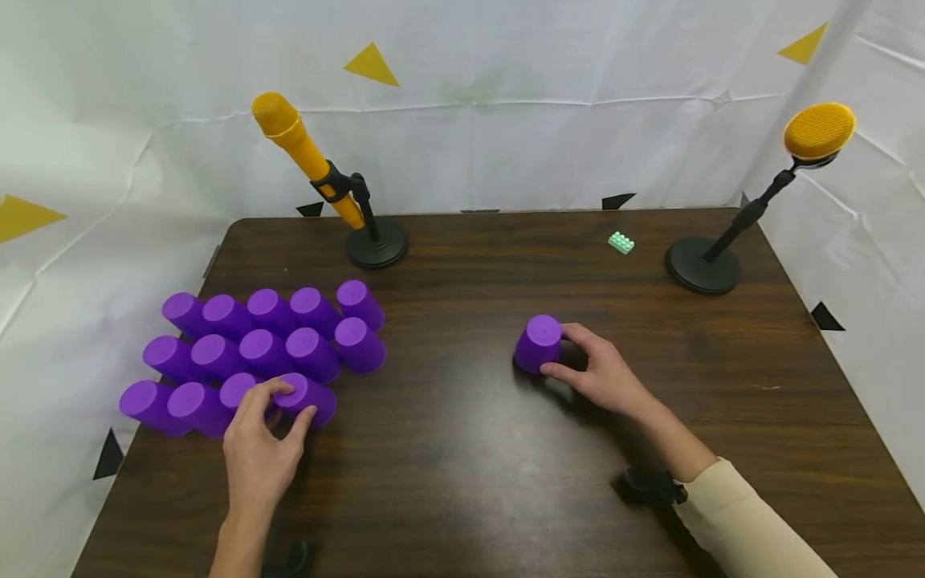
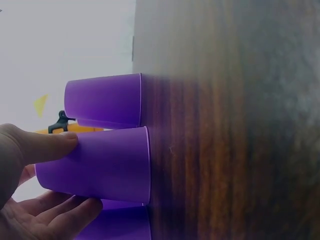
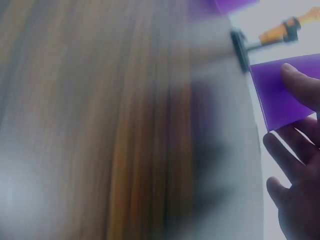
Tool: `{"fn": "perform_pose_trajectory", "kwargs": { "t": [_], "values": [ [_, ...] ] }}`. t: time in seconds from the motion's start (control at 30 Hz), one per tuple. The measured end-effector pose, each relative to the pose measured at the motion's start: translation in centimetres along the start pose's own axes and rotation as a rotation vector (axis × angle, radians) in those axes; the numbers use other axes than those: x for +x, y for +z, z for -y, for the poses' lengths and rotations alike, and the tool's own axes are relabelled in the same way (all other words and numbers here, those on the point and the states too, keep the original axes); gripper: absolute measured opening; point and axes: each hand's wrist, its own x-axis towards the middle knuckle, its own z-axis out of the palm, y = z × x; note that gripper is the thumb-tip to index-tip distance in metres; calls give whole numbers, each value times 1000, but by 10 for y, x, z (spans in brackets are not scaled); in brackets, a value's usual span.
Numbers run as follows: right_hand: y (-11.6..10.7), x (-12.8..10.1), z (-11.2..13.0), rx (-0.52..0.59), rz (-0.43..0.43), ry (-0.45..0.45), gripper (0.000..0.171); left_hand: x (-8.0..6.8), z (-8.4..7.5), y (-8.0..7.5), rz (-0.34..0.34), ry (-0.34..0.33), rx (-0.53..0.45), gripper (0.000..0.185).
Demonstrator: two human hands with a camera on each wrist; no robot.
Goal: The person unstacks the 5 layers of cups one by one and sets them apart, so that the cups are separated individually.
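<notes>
On the left of the head view, purple plastic cups stand upside down in three close rows, among them a back-row cup point(image 1: 360, 305). My left hand point(image 1: 262, 449) grips the rightmost front-row cup point(image 1: 312, 399), thumb on one side and fingers on the other. The left wrist view has this cup point(image 2: 100, 165) with its rim down at the tabletop, beside its neighbours. Right of the table's middle, my right hand point(image 1: 603, 373) holds a single upside-down cup point(image 1: 538, 343) between thumb and fingers. In the right wrist view that cup point(image 3: 280, 92) appears raised off the table.
A yellow microphone point(image 1: 307, 152) on a black stand is at the back left of the dark wooden table point(image 1: 448, 482). Another yellow microphone point(image 1: 819, 131) stands at the back right. A small mint-green toy brick point(image 1: 621, 242) lies near the back edge. White sheeting surrounds the table.
</notes>
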Motion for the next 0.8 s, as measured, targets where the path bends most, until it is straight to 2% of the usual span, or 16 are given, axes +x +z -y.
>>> {"fn": "perform_pose_trajectory", "kwargs": {
  "t": [0.3, 0.57, 0.8],
  "values": [
    [68, 30, 44, 115, 136, -115, 55, 0, 2, 0, -3, 10, -1, 44],
    [121, 52, 77, 125, 205, -168, 58, 0, 2, 1, -10, 7, 0, 43],
    [152, 65, 94, 96, 243, -198, 58, 0, 2, 1, -7, 9, -1, 44]
  ]
}}
